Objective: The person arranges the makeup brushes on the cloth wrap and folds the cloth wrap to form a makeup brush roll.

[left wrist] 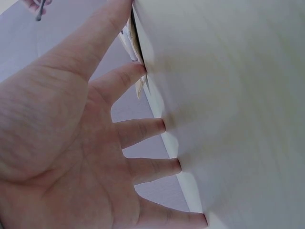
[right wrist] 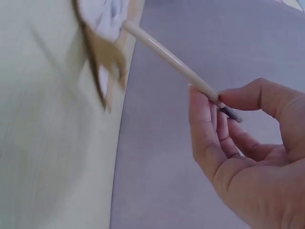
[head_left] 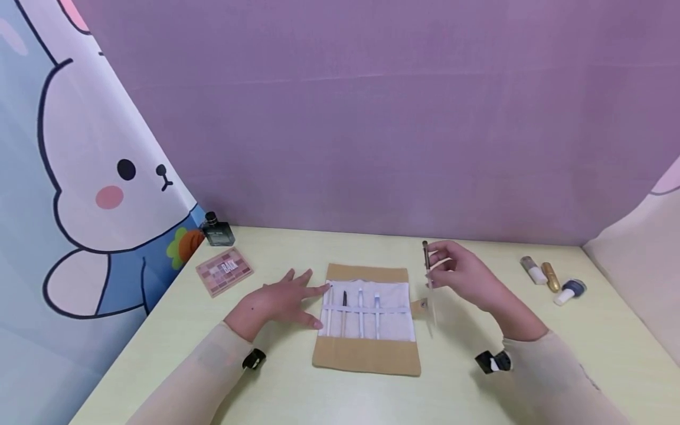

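Head view: right hand (head_left: 467, 277) pinching brush (head_left: 428, 283) beside brush roll (head_left: 366, 319)

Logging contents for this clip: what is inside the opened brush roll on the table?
The brush roll holds four brushes under a white strap. The left hand presses its left edge; anything beneath the roll is hidden.

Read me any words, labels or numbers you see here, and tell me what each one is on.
"BABY" or something close, too blurred to be sure: on the lid of the eyeshadow palette.
Label on the dark perfume bottle: too small to read.
The small bottles on the right: no readable text.
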`<state>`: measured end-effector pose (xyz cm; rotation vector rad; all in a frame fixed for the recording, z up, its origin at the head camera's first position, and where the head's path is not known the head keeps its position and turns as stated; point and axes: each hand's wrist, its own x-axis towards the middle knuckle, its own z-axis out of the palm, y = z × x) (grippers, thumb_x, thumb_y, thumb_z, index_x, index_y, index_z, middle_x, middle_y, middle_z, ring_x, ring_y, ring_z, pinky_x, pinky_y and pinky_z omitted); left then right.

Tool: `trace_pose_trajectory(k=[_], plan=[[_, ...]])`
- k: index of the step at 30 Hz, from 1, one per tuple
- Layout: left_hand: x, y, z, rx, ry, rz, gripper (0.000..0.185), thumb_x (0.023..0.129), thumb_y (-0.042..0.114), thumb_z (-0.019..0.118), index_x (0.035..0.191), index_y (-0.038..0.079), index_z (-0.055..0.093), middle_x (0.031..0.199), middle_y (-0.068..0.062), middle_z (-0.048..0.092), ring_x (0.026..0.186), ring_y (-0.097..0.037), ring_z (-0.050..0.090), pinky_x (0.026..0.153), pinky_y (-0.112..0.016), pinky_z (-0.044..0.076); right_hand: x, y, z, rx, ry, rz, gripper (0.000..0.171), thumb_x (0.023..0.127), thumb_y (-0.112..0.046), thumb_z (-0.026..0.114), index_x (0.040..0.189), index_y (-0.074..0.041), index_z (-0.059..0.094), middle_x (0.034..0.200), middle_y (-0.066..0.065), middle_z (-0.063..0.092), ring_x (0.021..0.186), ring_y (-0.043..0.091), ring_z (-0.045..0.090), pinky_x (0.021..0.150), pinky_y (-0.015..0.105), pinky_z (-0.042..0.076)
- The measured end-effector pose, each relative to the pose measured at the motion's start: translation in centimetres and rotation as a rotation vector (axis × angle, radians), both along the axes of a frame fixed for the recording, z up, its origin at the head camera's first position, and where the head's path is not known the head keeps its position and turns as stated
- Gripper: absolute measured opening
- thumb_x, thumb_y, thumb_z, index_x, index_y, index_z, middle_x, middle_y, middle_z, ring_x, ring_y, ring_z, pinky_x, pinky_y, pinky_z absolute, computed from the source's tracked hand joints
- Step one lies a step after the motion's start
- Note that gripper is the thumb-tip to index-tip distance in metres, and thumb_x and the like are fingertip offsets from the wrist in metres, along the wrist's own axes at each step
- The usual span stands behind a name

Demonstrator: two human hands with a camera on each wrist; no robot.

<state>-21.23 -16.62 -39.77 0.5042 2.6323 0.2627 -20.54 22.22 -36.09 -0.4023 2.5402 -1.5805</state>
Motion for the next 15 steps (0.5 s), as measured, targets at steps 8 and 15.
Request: trace_pose_trajectory(k=[8,15], plan=[[0.0,-0.1,0.0,0.005,0.001,0.0,0.092,0.085,0.068,0.079,0.164,0.043,0.039,0.182,-0.015,0.014,0.166,-0.055,0.008,0.113,-0.094,0.019,-1.1,-2.7,-0.6,-0.127,0.008,-0.05,0.058,0.097,0.006,0.065,0.149,0.01,0.041,0.127,0.027,0.058,0.098,0.011,0.069,0.086,0.029,0.067],[-0.2,-0.1,-0.1,-0.001,0.006,-0.006,0.092,0.085,0.068,0.079,0.164,0.044,0.039,0.182,-0.015,0.014,0.166,-0.055,0.009,0.112,-0.094,0.021,-2.3,-4.1,-1.6,-0.2,0.005,-0.123,0.052,0.097,0.009,0.066,0.142,0.008,0.041,0.122,0.019,0.059,0.097,0.011,0.072,0.087,0.029,0.067]])
